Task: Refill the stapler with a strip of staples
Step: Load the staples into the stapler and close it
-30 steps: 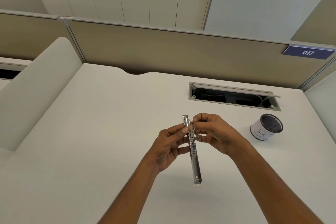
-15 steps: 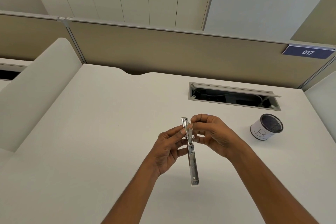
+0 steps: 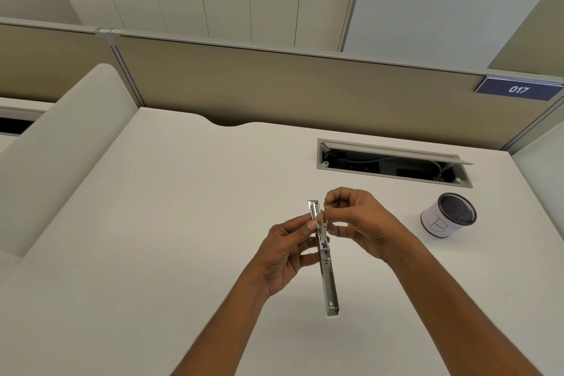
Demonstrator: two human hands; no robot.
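A slim metal stapler hangs in the air above the white desk, swung fully open into one long line. Its near end points toward me and its far end points away. My left hand grips the stapler at its hinge, thumb on top. My right hand pinches with thumb and forefinger at the stapler's upper part beside the left thumb. I cannot tell whether a strip of staples is between those fingers; they hide it.
A white cylindrical pen cup with a dark mesh inside stands to the right of my hands. Behind it an open cable tray is sunk into the desk. Beige partition panels close the back and left, with a blue "017" plate.
The stapler has tilted and shifted slightly left with both hands still on it. My right fingers have worked a little higher along its upper part.
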